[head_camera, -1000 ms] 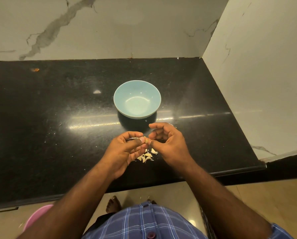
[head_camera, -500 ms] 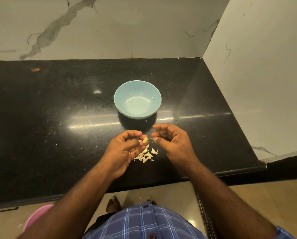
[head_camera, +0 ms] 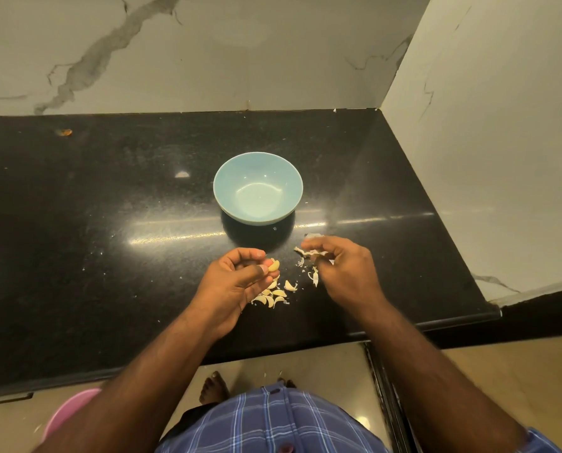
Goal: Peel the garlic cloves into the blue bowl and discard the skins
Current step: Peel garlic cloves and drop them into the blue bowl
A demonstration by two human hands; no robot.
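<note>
The blue bowl stands in the middle of the black counter with nothing in it. Just in front of it, my left hand pinches a bare yellowish garlic clove between thumb and fingers. My right hand is off to the right of it and holds a strip of papery skin in its fingertips. A small heap of garlic cloves lies on the counter between and below my hands. Loose skin pieces lie beside my right hand.
The black counter ends at a marble wall behind and a white wall on the right. Its front edge runs close under my forearms. A pink tub sits on the floor at the lower left. My bare feet show below the counter edge.
My hands have pulled apart: the right one moved right with the skin torn off, and the left one keeps the now bare clove.
</note>
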